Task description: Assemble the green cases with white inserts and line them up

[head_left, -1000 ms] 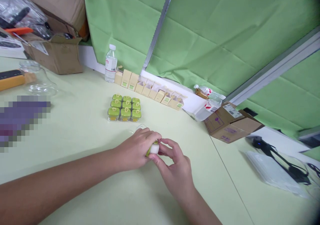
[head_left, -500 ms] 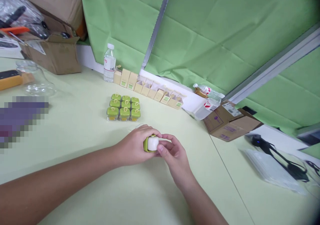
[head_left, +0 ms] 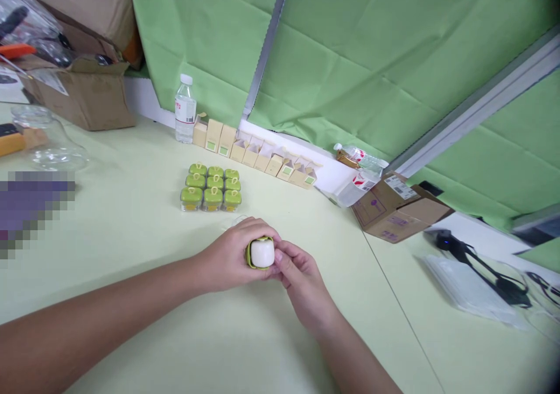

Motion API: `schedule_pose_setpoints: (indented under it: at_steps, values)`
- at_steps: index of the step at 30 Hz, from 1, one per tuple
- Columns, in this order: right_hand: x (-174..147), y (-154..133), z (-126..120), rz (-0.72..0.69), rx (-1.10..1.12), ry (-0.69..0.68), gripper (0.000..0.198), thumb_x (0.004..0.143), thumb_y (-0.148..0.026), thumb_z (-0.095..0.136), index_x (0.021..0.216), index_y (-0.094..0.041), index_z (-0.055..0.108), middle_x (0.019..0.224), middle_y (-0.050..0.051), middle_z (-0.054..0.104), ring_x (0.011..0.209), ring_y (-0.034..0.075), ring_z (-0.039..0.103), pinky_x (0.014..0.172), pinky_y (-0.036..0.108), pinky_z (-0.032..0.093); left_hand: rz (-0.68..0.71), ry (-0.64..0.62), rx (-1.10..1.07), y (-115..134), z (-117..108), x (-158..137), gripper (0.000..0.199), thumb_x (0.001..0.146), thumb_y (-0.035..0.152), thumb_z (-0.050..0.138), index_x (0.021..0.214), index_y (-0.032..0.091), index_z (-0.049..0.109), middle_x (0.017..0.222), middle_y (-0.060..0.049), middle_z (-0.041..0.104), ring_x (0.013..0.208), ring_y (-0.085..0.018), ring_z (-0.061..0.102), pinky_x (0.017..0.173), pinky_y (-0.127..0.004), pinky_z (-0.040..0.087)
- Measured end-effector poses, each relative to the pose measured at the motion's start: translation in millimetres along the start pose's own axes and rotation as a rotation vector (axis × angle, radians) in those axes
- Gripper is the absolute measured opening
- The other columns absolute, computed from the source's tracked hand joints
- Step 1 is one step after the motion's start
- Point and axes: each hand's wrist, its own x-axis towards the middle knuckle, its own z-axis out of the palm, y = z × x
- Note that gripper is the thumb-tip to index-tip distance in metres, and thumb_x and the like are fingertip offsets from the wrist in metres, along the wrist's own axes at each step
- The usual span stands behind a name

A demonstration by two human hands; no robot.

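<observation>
My left hand (head_left: 234,254) is wrapped round a small green lid-like piece with a white rounded block (head_left: 262,253) in its middle, the white face turned toward me. My right hand (head_left: 301,274) meets it from the right, thumb and fingers pinching at its edge. Both hands are just above the table. Beyond them stand several small clear jars with green lids (head_left: 212,194), packed in neat rows. A clear thin-edged thing (head_left: 236,221) lies partly hidden behind my left hand; its kind I cannot make out.
A row of small beige cartons (head_left: 262,158) lines the wall beside an upright water bottle (head_left: 185,111). At right are a cardboard box (head_left: 394,210), tipped bottles (head_left: 359,187), a plastic bag (head_left: 464,292) and a black headset-like thing (head_left: 494,277). A glass vessel (head_left: 59,149) stands left.
The green piece has turned slightly, so its white block faces me more fully. My right fingers have closed in at its edge. The whole view has shifted slightly.
</observation>
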Motion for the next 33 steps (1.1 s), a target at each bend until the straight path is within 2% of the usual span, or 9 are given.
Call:
schedule_pose_setpoints:
  at_steps: [6,10,13,16,22,28,33]
  values:
    - [-0.6,-0.3,3.1,-0.007,-0.021,0.069,0.031,0.084,-0.046,0.072,0.1,-0.019,0.072,0.089,0.004,0.072,0.075,0.015,0.065,0.071,0.031,0.057,0.034,0.024,0.111,-7.0,-1.7,0.2,0.037,0.074,0.014,0.072,0.108,0.022,0.061,0.102,-0.004,0.058,0.095,-0.019,0.058,0.081,-0.032,0.05]
    - [-1.7,-0.3,5.0,-0.053,-0.107,0.068,0.039,0.079,-0.046,0.076,0.106,-0.02,0.068,0.093,0.006,0.073,0.081,0.019,0.066,0.07,0.033,0.057,0.053,-0.014,0.211,-8.4,-2.7,-0.8,0.028,0.079,0.019,0.069,0.106,0.022,0.062,0.099,-0.004,0.058,0.093,-0.02,0.057,0.079,-0.033,0.049]
    - [-2.0,-1.2,5.8,-0.055,-0.183,0.079,0.04,0.073,-0.042,0.082,0.104,-0.021,0.067,0.092,0.005,0.073,0.082,0.019,0.066,0.069,0.031,0.056,0.078,-0.057,0.244,-8.2,-2.5,-1.2,0.025,0.079,0.021,0.069,0.104,0.022,0.062,0.099,-0.004,0.059,0.092,-0.02,0.056,0.079,-0.034,0.048]
    - [-1.5,-3.2,5.2,-0.045,-0.17,0.066,0.034,0.077,-0.044,0.078,0.099,-0.02,0.07,0.095,0.006,0.073,0.083,0.019,0.066,0.069,0.031,0.056,0.063,-0.04,0.245,-8.0,-2.1,-0.8,0.027,0.077,0.021,0.071,0.103,0.023,0.062,0.098,-0.003,0.059,0.092,-0.02,0.056,0.079,-0.033,0.048]
    - [0.1,-5.5,2.4,-0.025,-0.158,0.1,0.03,0.081,-0.048,0.073,0.091,-0.02,0.074,0.077,0.002,0.07,0.07,0.015,0.063,0.069,0.031,0.056,0.035,-0.031,0.238,-10.0,-1.4,-0.3,0.028,0.077,0.027,0.073,0.103,0.023,0.062,0.096,-0.003,0.06,0.092,-0.021,0.057,0.077,-0.034,0.048]
    - [-0.7,-6.9,3.6,0.008,-0.113,0.115,0.029,0.081,-0.048,0.074,0.087,-0.019,0.073,0.075,0.001,0.068,0.068,0.014,0.062,0.069,0.029,0.055,0.023,-0.028,0.246,-9.2,-1.2,-1.4,0.032,0.078,0.032,0.074,0.106,0.023,0.062,0.099,-0.004,0.059,0.093,-0.021,0.057,0.078,-0.035,0.049]
    - [-1.6,-6.8,2.3,-0.028,-0.106,0.148,0.029,0.083,-0.048,0.071,0.085,-0.019,0.07,0.078,0.001,0.068,0.07,0.014,0.062,0.071,0.03,0.055,0.038,-0.003,0.261,-6.4,-3.5,-1.0,0.035,0.079,0.035,0.073,0.111,0.024,0.062,0.096,-0.004,0.056,0.09,-0.02,0.057,0.078,-0.035,0.049]
